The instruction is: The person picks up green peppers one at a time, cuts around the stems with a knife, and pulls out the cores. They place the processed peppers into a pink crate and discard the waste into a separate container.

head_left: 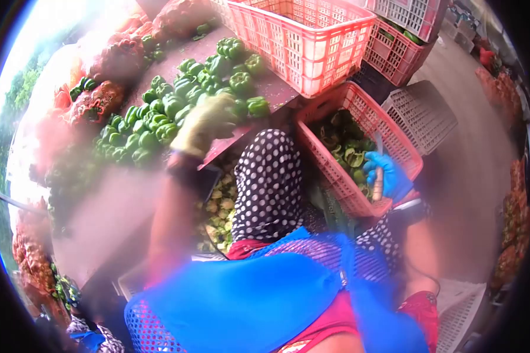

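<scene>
Green bell peppers [174, 106] lie heaped on a low reddish table [282, 91]. My left hand [203, 126], in a pale yellowish glove, reaches over the near right side of the heap; motion smears its fingers, and I cannot make out whether it holds a pepper. My right hand [388, 176], in a blue glove, is wrapped round the light wooden handle of a knife [378, 183], whose blade points away from me. It is over the right side of a red plastic crate [321, 144] holding green pepper pieces [350, 156].
An upright red crate [312, 56] stands on the table's right side. More stacked crates [394, 53] and a grey crate [421, 115] are beyond. Net sacks [121, 56] line the table's far left. Pale scraps [221, 209] lie below, beside my dotted knee.
</scene>
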A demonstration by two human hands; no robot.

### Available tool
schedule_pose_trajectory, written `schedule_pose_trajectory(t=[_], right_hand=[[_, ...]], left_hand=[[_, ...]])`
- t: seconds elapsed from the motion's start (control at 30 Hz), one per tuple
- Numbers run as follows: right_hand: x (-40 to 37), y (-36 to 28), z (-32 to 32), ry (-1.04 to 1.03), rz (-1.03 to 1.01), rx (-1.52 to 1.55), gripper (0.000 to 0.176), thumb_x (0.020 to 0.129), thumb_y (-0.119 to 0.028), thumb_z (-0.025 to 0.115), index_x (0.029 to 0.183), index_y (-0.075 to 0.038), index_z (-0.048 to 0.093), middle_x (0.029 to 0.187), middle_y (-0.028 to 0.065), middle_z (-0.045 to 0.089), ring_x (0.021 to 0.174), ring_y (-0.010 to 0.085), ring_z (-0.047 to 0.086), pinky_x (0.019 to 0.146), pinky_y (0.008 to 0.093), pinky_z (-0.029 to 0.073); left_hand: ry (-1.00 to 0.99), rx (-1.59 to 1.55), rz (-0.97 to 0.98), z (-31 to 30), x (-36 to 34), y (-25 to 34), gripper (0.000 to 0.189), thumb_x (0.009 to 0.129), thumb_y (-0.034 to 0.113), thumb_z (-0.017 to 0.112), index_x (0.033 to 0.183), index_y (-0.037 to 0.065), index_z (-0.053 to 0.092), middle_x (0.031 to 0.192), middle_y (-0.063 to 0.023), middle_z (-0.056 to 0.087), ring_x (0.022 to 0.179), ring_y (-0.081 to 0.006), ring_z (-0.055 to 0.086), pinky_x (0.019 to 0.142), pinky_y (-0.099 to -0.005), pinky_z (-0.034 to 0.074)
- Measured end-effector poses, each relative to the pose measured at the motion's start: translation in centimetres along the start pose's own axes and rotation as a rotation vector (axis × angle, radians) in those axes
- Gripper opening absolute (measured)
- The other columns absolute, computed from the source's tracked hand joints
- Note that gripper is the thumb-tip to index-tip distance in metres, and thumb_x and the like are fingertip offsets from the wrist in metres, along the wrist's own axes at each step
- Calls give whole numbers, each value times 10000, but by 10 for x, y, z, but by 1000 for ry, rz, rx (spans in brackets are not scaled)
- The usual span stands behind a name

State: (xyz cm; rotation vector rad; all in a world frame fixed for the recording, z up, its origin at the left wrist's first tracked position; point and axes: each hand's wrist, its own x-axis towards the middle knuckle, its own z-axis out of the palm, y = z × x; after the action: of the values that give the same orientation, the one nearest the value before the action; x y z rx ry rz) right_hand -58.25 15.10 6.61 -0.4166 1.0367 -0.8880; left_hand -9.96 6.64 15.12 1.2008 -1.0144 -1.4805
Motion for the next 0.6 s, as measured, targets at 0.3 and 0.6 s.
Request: schedule_pose_trajectory(t=[0.3, 0.6], right_hand=[[79, -10, -8, 142, -150, -77, 283, 956, -296, 679, 1125, -75, 631, 876, 44, 645, 669, 114, 595, 632, 281, 543], [86, -41, 63, -57, -478, -259, 422, 904, -125, 779, 1289, -89, 609, 1057, 14, 632, 707, 54, 582, 622, 242, 516]], left_hand=[[-168, 1913, 78, 77, 147, -54, 820, 762, 418, 787, 1484, 181, 477, 1341, -179, 598, 1209, -362, 615, 1008, -437, 509], [-186, 1643, 994, 142, 155, -41, 404, 975, 330, 594, 1291, 79, 588, 1142, -65, 656, 1054, -242, 635, 938, -364, 515]])
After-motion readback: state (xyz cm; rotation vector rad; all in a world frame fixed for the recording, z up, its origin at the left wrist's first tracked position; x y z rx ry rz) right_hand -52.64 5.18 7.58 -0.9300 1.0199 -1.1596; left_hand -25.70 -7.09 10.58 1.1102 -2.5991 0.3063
